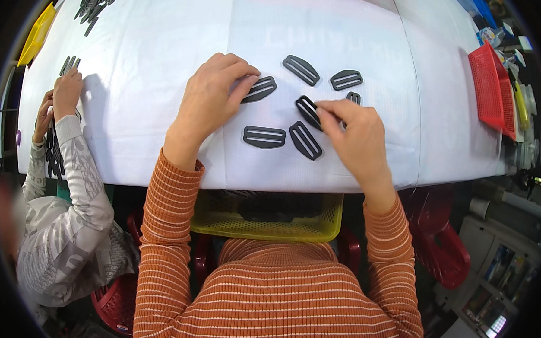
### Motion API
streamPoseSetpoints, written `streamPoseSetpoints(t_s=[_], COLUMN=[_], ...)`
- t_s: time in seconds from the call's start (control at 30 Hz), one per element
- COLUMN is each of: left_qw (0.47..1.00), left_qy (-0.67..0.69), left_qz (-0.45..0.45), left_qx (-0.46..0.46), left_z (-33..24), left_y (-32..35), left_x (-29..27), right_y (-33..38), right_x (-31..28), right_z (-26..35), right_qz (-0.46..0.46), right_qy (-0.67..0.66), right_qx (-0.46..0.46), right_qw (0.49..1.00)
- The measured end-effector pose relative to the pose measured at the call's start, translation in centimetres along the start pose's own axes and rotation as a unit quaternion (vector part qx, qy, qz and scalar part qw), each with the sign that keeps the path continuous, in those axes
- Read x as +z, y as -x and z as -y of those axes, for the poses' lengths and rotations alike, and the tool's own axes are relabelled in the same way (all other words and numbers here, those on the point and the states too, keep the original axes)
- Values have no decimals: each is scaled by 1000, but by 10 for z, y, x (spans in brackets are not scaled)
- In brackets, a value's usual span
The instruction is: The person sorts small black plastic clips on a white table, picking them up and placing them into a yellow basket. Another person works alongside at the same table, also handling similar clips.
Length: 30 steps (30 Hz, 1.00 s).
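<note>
While left hand [216, 96] presses flat a black slotted buckle [260, 88] | right hand [356, 135] pinches another buckle [308, 112]

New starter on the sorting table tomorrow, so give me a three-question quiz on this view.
1. True or false: the left hand touches a black slotted buckle.
2. Which colour is the basket under the table's near edge: A red, B yellow, C blue?
3. Fill in: the right hand pinches a buckle between its ____.

Key: 1 true; 2 B; 3 fingers.
</note>
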State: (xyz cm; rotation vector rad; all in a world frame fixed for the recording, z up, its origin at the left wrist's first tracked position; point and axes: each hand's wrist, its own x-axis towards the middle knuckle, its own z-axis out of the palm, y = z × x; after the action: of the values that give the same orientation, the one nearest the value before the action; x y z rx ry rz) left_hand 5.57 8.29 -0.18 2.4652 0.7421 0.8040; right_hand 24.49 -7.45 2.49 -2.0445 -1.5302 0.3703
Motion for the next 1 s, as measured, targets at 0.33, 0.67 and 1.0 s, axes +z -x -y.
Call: streamPoseSetpoints(t_s=[0.33,0.67,1.0], left_qw=[1000,984,991], left_qy=[3,13,-78], left_qz=[-7,94,-84], left_qx=[-13,152,75], left_z=[-6,-23,-2], left_y=[2,4,-2], left_x=[0,13,-8], right_y=[-43,-10,21], right_x=[-22,-30,-20], right_z=[-83,-68,-46], right_qz=[-109,-147,-121], right_qy=[60,16,16], right_qx=[-187,45,38], right_qw=[974,988,992])
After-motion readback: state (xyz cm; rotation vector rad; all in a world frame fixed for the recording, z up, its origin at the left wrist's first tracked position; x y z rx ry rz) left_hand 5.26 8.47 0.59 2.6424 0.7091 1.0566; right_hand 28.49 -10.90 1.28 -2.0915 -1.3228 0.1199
